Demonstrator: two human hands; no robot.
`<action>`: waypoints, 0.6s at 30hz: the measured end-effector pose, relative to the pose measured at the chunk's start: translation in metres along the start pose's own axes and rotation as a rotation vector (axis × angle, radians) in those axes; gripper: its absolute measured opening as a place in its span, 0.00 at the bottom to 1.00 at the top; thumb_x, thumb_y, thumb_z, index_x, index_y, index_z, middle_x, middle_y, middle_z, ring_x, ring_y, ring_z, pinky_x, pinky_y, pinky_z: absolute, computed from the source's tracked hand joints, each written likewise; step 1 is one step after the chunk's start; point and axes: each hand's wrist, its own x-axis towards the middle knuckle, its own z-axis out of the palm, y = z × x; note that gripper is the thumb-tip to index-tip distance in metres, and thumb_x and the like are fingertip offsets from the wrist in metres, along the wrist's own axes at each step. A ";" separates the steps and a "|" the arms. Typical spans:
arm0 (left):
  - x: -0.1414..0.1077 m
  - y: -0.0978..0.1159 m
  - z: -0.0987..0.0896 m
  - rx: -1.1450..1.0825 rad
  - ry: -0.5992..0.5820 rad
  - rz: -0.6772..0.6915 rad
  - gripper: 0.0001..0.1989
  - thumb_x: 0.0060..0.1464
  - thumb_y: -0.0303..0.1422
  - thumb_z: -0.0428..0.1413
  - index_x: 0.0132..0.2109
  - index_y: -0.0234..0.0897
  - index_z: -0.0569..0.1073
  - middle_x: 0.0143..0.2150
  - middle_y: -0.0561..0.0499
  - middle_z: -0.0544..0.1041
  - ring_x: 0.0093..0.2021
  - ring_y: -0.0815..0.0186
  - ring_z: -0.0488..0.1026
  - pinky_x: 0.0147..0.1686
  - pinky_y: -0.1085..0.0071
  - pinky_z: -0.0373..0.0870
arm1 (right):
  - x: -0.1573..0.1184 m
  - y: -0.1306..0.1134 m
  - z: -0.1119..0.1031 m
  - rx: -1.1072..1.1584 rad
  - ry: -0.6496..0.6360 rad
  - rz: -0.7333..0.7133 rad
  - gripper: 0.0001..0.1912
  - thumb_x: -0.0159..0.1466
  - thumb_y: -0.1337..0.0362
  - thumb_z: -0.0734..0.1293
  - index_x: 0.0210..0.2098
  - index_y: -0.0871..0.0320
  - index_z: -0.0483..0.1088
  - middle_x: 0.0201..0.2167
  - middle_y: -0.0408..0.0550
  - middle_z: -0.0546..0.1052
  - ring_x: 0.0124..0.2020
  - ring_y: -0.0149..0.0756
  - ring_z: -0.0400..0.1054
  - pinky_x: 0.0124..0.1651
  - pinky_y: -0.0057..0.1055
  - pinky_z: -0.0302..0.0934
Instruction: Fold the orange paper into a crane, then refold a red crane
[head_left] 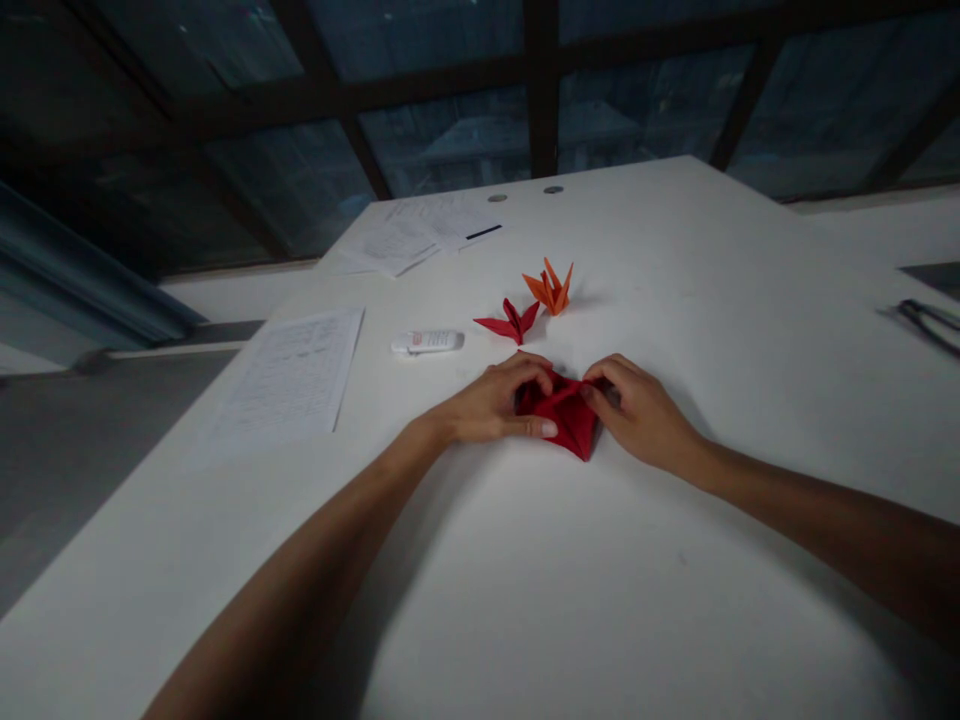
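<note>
A partly folded sheet of red origami paper point(576, 425) lies on the white table, between my two hands. My left hand point(510, 398) grips its left side, the thumb on the near part and the fingers curled over the far edge. With thumb and forefinger, my right hand point(630, 408) pinches the paper's upper right corner. Just beyond the hands stand a red paper crane point(516, 322) and, behind it to the right, an orange paper crane point(553, 292). The underside of the red paper is hidden.
A white glue container point(427, 342) lies left of the cranes. Printed sheets point(292, 375) rest on the table's left side, more papers point(409, 235) with a dark pen point(484, 232) farther back. Scissors-like black handles point(930, 322) show at the far right. Windows point(450, 140) rise beyond the table point(525, 600).
</note>
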 end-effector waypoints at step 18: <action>0.007 0.010 0.016 -0.031 0.435 -0.481 0.14 0.52 0.40 0.64 0.40 0.36 0.74 0.35 0.51 0.79 0.32 0.64 0.73 0.33 0.69 0.68 | -0.001 -0.009 0.000 0.093 0.000 0.119 0.17 0.61 0.68 0.70 0.48 0.52 0.67 0.31 0.40 0.80 0.32 0.36 0.73 0.42 0.34 0.66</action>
